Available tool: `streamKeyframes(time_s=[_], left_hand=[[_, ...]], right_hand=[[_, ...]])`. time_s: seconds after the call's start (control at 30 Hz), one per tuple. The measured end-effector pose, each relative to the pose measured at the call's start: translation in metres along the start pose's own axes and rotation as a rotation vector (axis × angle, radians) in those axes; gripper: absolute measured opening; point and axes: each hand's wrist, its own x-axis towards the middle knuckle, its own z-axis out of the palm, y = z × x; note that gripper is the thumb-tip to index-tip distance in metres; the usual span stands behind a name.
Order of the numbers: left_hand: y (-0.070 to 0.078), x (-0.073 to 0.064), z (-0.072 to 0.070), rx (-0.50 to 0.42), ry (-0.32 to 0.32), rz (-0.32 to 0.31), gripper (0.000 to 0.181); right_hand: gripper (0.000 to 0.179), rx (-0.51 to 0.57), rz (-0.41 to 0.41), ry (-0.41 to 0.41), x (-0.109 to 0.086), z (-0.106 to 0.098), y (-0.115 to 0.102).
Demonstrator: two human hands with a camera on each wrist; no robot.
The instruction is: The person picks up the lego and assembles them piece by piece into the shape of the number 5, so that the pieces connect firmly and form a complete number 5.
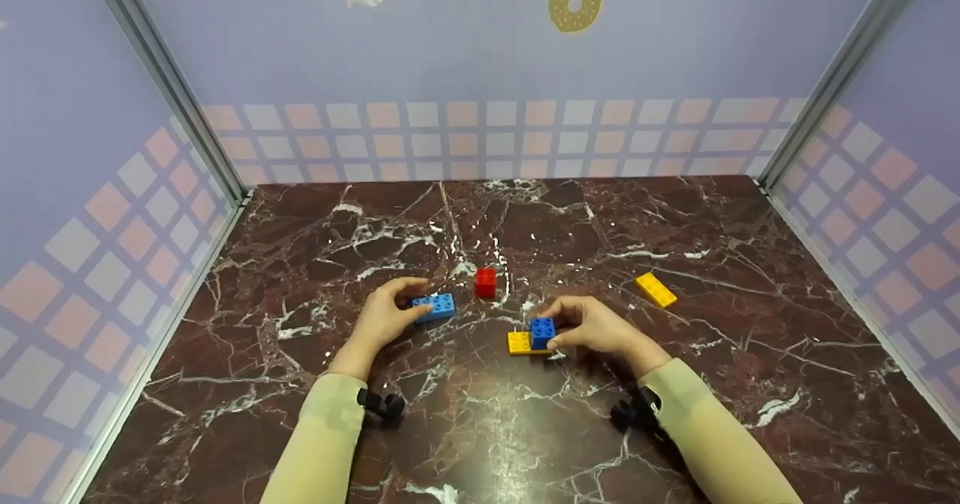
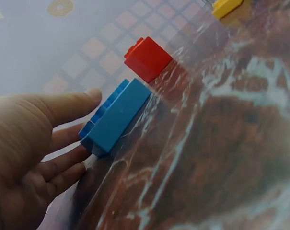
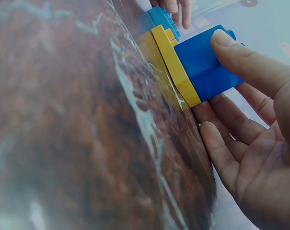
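In the head view, my right hand (image 1: 592, 327) pinches a dark blue square brick (image 1: 542, 332), thumb on its near side and fingers behind. This brick sits on the right part of a flat yellow brick (image 1: 518, 343), whose left studs stay uncovered. The right wrist view shows the dark blue brick (image 3: 202, 60) against the yellow one (image 3: 171, 64) with no clear gap. My left hand (image 1: 384, 315) is at the left end of a light blue long brick (image 1: 442, 306) on the table, thumb and fingers loosely spread around that end; firm contact cannot be made out.
A red square brick (image 1: 485, 283) stands beyond and between the hands. Farther right lies another flat yellow brick (image 1: 656, 290), set at a slant. The dark marbled table (image 1: 480, 444) is bounded by patterned walls (image 1: 480, 69) at the back and both sides.
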Motion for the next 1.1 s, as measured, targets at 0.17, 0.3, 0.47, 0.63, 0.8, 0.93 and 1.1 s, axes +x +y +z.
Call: streamKeyframes(time_s=[0.17,0.3,0.47,0.63,0.8,0.93,1.1], left_hand=[[-0.002,-0.001,-0.002,0.082,-0.037,-0.006,0.049],[-0.004,-0.001,-0.003,0.112,-0.075,-0.011,0.049],[-0.005,0.0,-0.003,0.138,-0.086,0.016,0.044],[-0.005,0.0,-0.002,0.145,-0.072,0.031,0.038],[-0.002,0.0,-0.001,0.136,-0.057,0.036,0.037],[0.004,0.0,0.001,0.111,-0.029,0.059,0.037],[0.013,-0.001,0.003,0.073,-0.014,0.089,0.039]], right_hand=[[0.038,0.003,-0.003,-0.002,-0.001,0.0,0.001],[0.039,0.009,-0.001,-0.005,0.0,0.0,0.001],[0.039,0.011,0.006,-0.005,0.0,0.001,0.002],[0.039,0.009,0.01,-0.001,0.0,0.0,0.003],[0.039,-0.007,0.009,0.004,-0.001,0.0,0.002],[0.039,-0.03,0.012,0.011,0.0,0.0,0.0],[0.038,-0.027,0.015,0.011,0.0,0.0,0.0]])
